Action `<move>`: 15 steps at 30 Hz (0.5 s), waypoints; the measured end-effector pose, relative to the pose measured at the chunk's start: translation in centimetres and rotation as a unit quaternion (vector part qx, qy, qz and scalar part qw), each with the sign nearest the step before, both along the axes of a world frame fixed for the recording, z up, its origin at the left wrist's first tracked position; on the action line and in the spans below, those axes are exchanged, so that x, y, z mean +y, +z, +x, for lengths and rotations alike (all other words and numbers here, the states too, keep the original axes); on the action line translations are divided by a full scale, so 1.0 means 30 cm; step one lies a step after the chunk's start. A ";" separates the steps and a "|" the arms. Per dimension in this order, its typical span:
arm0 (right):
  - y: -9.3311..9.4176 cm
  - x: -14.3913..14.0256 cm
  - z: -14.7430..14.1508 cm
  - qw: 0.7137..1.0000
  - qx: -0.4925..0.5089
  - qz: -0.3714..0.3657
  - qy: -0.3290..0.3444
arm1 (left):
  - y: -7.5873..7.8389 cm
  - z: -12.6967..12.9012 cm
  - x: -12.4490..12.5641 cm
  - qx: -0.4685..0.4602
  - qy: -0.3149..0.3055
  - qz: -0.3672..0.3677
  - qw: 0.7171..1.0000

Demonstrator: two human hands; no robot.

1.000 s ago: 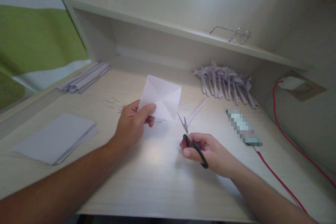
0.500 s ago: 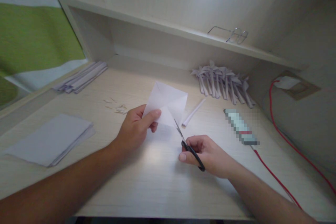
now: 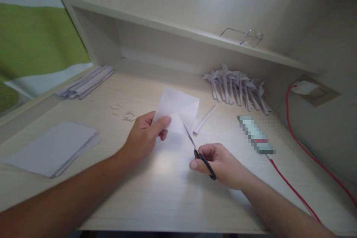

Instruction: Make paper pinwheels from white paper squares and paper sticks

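Nearest, the right hand [image 3: 220, 163] grips black scissors [image 3: 199, 152], blades nearly closed at the lower edge of a creased paper square [image 3: 178, 109] that the left hand [image 3: 145, 137] pinches above the bench [image 3: 167, 193]. The cut looks barely begun. Farther back lie a paper stack [image 3: 52, 148] and finished folded pieces [image 3: 237, 87]. No containers show.

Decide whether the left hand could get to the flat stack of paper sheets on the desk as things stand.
Probably yes: the stack of sheets lies on bare desk beside the left hand, nothing between. But that hand pinches the creased paper square, so it isn't free.
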State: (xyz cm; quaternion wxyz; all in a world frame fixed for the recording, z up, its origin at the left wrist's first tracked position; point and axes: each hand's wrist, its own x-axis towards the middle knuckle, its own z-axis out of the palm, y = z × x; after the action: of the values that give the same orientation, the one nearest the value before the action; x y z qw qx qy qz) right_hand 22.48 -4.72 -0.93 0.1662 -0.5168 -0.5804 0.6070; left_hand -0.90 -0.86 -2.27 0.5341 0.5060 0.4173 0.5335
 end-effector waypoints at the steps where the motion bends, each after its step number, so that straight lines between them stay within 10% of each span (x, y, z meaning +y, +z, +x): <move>1: -0.001 0.000 0.000 1.000 0.000 0.002 -0.002 | 0.001 0.000 0.000 0.000 0.001 0.000 1.000; 15: -0.011 0.001 -0.003 0.999 -0.018 0.022 -0.019 | -0.004 0.003 0.001 0.006 -0.002 0.008 1.000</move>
State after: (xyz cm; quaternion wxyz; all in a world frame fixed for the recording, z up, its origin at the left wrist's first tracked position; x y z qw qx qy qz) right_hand 22.40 -4.68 -1.26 0.1788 -0.5347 -0.5865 0.5816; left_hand -0.80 -0.82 -2.38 0.5282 0.5143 0.4152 0.5330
